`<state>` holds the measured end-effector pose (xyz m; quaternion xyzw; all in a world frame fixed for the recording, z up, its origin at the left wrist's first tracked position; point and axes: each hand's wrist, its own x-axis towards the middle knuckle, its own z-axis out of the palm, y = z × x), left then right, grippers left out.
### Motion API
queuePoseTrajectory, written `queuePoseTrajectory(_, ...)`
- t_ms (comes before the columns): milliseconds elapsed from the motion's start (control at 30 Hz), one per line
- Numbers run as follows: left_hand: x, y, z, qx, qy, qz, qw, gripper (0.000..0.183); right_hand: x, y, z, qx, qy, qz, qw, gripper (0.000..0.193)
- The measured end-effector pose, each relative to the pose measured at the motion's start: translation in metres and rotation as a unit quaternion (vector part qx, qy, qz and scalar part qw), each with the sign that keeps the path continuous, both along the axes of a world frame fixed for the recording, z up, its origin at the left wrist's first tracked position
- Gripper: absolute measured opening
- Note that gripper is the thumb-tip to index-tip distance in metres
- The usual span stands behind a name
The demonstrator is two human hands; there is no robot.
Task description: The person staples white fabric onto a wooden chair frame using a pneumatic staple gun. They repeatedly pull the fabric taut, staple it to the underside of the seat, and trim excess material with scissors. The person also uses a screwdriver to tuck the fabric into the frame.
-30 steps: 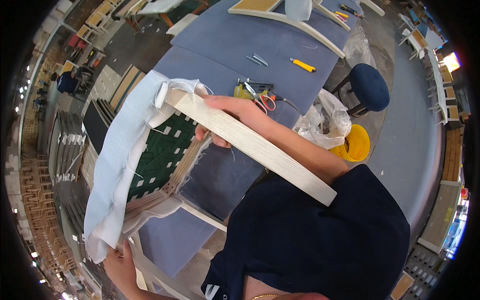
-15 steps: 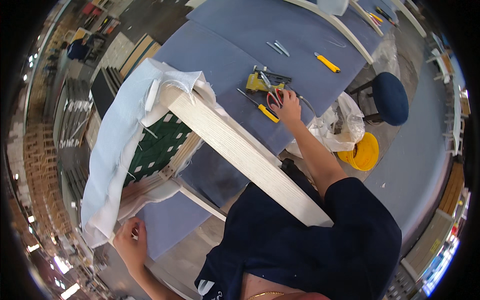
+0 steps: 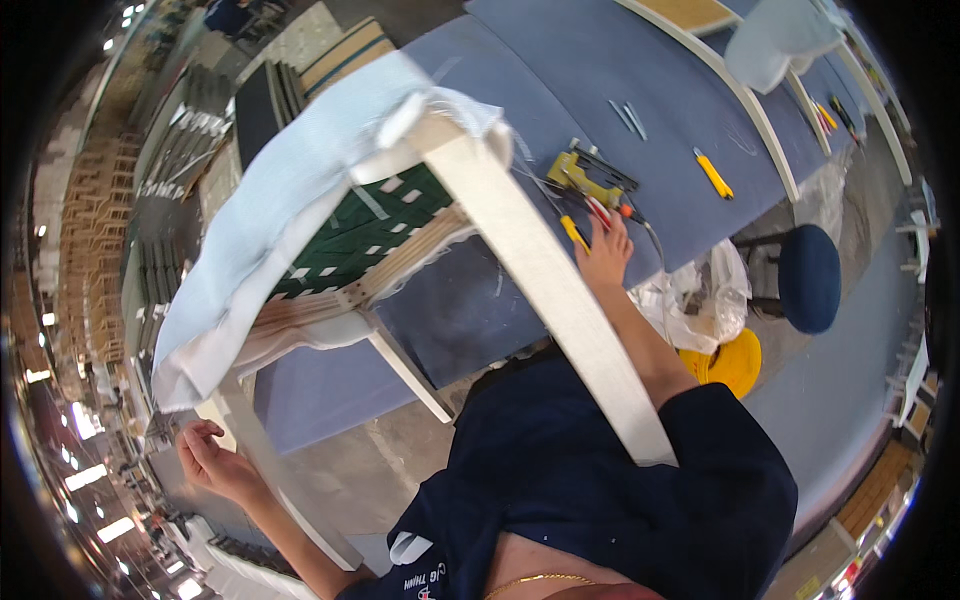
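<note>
A tipped wooden chair frame (image 3: 560, 300) leans toward me, one pale leg reaching my shirt. Light blue fabric (image 3: 270, 180) with frayed edges wraps its seat, and dark green woven webbing (image 3: 370, 230) shows underneath. My right hand (image 3: 606, 255) has its fingers around the red handles of scissors (image 3: 599, 211), partly hidden by them. Close by lie a yellow-handled screwdriver (image 3: 574, 234) and an olive-yellow staple gun (image 3: 585, 182) with a hose. At the lower left my left hand (image 3: 215, 465) is loosely curled, fingers apart and holding nothing, beside another chair leg (image 3: 265, 450).
On the blue-grey table (image 3: 540, 80) lie a yellow utility knife (image 3: 713, 173) and two thin metal strips (image 3: 628, 118). More chair frames (image 3: 720, 75) stand at the far right. Beside the table are a plastic bag (image 3: 715, 300), a yellow bucket (image 3: 738, 362) and a blue stool (image 3: 808, 278).
My left hand has come off the fabric corner and moved down and left. The right hand has drawn back slightly with the scissors turned edge-on. The whole view has shifted.
</note>
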<state>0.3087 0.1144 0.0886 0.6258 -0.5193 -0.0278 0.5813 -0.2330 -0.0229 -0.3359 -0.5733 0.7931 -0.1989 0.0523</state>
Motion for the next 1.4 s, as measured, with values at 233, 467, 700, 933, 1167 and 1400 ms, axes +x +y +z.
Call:
queuePoseTrajectory(233,0.018,0.055,-0.163,0.027,0.176,0.095,0.979,0.027,-0.020,-0.006,-0.009,0.062,0.096,-0.030,0.993,0.072)
queuePoseTrajectory(467,-0.091,0.076,-0.301,0.338,0.408,-0.025,0.848,0.018,-0.037,0.006,-0.056,0.049,0.042,0.002,0.998,0.053)
queuePoseTrajectory(700,-0.059,0.040,-0.274,0.334,0.256,-0.134,0.898,0.029,0.027,0.016,0.044,0.059,-0.271,-0.075,0.958,0.042)
queuePoseTrajectory(933,0.097,0.007,-0.054,0.138,0.037,0.199,0.970,0.018,0.064,0.079,0.120,0.268,-0.794,0.087,0.538,0.028)
queuePoseTrajectory(1167,-0.009,-0.100,0.097,0.222,-0.295,-0.171,0.913,0.031,0.092,0.089,0.108,0.334,-0.542,0.293,0.713,0.015)
queuePoseTrajectory(1400,-0.131,-0.215,0.067,0.179,-0.477,-0.343,0.789,0.074,0.102,0.052,0.199,0.136,-0.616,0.334,0.700,0.037)
